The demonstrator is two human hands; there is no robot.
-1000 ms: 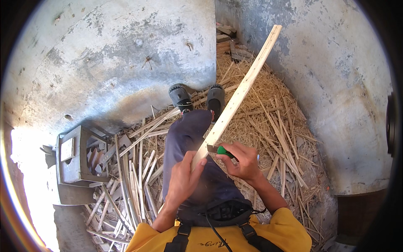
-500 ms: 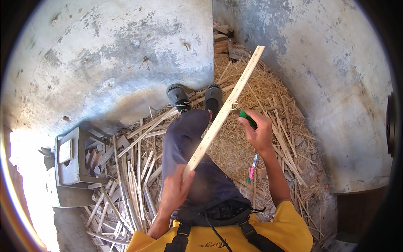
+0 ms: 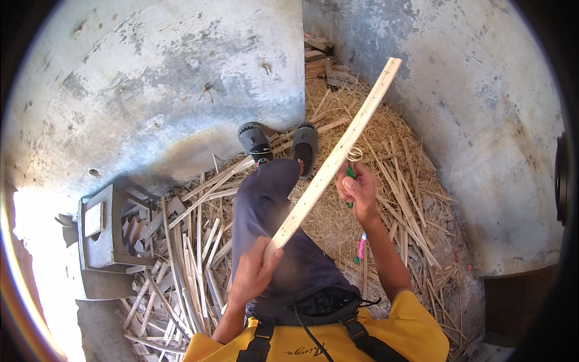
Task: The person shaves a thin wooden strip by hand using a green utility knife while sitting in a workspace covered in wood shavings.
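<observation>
My left hand (image 3: 256,269) grips the lower end of a long, pale wooden strip (image 3: 335,160). The strip slants up and to the right over my lap, with small dark marks along its face. Closed round a green-handled knife (image 3: 350,174), my right hand (image 3: 359,190) is just right of the strip's middle. The blade is mostly hidden. A thin curled shaving (image 3: 354,154) stands at the strip's right edge, just above the knife. On the floor beyond my right forearm lies a tool with a pink and green handle (image 3: 360,248), partly hidden by the arm.
Straw and shavings (image 3: 392,139) cover the floor ahead and right. Loose wooden strips (image 3: 196,271) are heaped to my left beside a grey box-like frame (image 3: 108,226). Worn plaster walls (image 3: 181,78) meet ahead of my shoes (image 3: 305,145). Wooden blocks (image 3: 316,48) lie in the corner.
The strip's upper end has swung to the right. My right hand has turned and drawn slightly left and toward me with the knife, and the curl of wood looks larger.
</observation>
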